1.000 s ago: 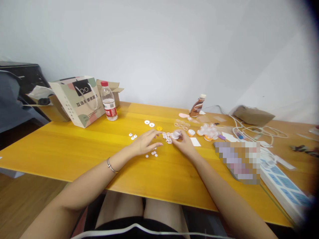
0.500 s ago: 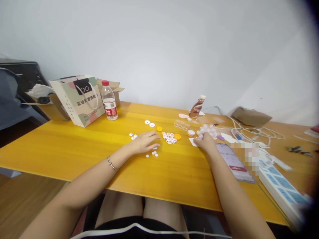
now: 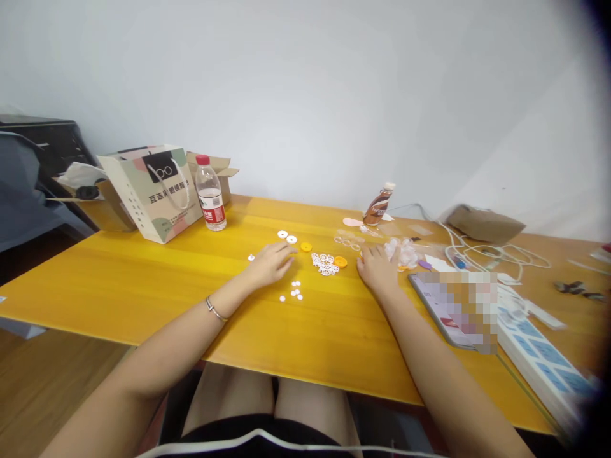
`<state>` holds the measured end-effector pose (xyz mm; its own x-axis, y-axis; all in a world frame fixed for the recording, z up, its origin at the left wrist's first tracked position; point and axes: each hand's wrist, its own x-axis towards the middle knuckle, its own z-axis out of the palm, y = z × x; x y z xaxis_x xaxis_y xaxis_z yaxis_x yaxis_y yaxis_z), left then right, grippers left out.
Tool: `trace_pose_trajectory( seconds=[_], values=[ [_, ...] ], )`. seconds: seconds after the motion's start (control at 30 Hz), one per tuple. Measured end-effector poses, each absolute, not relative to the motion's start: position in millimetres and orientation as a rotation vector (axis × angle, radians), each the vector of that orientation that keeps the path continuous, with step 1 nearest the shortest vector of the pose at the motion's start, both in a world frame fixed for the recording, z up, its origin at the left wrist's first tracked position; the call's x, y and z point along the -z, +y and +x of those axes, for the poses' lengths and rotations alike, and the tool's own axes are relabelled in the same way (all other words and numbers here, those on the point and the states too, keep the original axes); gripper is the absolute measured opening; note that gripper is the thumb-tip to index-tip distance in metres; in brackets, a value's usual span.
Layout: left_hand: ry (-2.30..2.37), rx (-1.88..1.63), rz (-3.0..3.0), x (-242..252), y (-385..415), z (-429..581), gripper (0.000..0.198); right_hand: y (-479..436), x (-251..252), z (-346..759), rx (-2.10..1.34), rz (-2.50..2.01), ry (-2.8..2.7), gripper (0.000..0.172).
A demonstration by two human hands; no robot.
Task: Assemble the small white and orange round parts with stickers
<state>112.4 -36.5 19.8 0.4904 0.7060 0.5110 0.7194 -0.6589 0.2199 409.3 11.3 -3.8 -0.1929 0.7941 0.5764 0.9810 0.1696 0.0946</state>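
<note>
My left hand [image 3: 272, 264] lies low over the table with its fingers stretched out. Beyond its fingertips are two white discs with centre holes [image 3: 287, 236] and an orange-yellow disc [image 3: 306, 247]. Several small white round pieces [image 3: 296, 293] lie below it, and another [image 3: 251, 257] sits to its left. My right hand [image 3: 377, 270] rests with fingers spread, left of a heap of clear plastic bits [image 3: 405, 253]; what is under it is hidden. Between the hands lie a pile of white openwork wheels [image 3: 325, 264] and a second orange-yellow disc [image 3: 340, 262].
A paper bag [image 3: 157, 197] and a red-capped water bottle [image 3: 210, 197] stand at the back left. A brown drink bottle [image 3: 379, 205] stands at the back. To the right are clear rings [image 3: 347, 243], a phone [image 3: 436, 312], white cables [image 3: 496, 251] and a power strip [image 3: 544, 356].
My right hand has moved left from the clear plastic heap, now covering the round white-and-orange piece seen before. My left hand has drawn slightly left and up, uncovering more small white pieces.
</note>
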Motion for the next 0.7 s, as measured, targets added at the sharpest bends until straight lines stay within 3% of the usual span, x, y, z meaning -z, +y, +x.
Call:
trace_pose_trajectory(
  seconds=[0.17, 0.4, 0.7],
  values=[
    [-1.598, 1.028, -2.392, -19, -20, 93, 0.029, 8, 1, 401, 0.44, -1.643, -2.225, 0.026],
    [-1.939, 0.609, -2.393, -25, -11, 66, 0.032, 2, 4, 383, 0.009, -1.256, -2.33, 0.026],
    [-2.161, 0.298, -2.473, -36, -9, 44, 0.02, 3, 5, 383, -0.097, -1.223, -2.285, 0.03]
  ],
)
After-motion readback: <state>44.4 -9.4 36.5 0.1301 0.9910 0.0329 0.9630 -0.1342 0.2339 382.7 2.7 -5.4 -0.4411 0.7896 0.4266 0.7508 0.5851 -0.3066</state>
